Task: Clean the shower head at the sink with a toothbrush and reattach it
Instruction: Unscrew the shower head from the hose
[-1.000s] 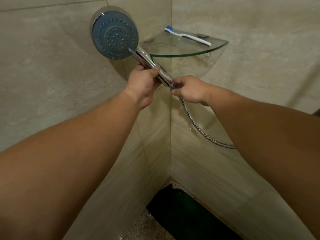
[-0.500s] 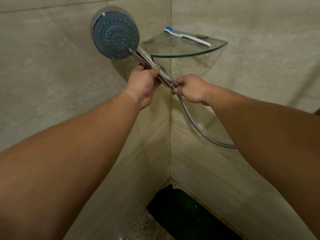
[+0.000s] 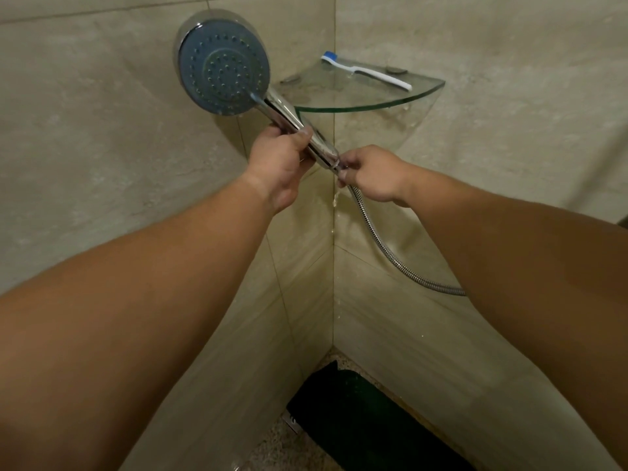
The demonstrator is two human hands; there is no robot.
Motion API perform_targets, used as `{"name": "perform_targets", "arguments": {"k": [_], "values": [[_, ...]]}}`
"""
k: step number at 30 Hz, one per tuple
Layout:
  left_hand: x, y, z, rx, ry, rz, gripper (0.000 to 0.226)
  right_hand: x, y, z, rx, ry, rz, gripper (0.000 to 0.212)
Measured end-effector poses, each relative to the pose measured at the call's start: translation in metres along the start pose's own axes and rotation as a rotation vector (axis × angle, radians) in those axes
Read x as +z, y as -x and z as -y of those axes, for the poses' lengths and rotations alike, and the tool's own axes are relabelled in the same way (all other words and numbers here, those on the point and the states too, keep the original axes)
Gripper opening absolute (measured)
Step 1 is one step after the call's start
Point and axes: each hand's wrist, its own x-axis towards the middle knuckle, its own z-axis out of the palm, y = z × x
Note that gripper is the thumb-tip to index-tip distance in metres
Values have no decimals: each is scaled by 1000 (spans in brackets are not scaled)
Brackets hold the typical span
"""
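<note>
Head: hands (image 3: 282,164) grip shower head (image 3: 224,66); no legible writing.

Two bare forearms — no sleeves, rings or watch — left hand (image 3: 278,164), right hand (image 3: 372,173).

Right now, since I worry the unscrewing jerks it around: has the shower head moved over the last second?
No. The shower head sits just left of the glass shelf's corner, exactly as before.

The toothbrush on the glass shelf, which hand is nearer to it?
Right. The right hand sits below the toothbrush; the left hand is lower-left, gripping the shower head handle.
</note>
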Motion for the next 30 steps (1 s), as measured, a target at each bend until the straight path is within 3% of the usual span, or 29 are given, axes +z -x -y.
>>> {"name": "perform_targets", "arguments": {"k": [3,6,10,13,18,21,30], "values": [[-1,-1,1,0,-6,6,12,-1,-1,0,12,9,-37,7],[-1,-2,2,-2,-4,13,11,0,-1,-3,18,-24,-92,26],[2,-1,2,0,5,23,10,2,-1,-6,6,-10,-144,37],[2,-1,-1,7,-1,25,9,2,1,-2,-8,-50,-93,49],[1,0,-3,5,-12,13,10,-4,2,1,-26,-11,-11,21],[1,0,-4,-1,-11,2,10,-4,1,1,-25,31,-54,11],[6,1,-2,5,-24,14,12,0,-3,-4,11,-36,-158,41]]}}
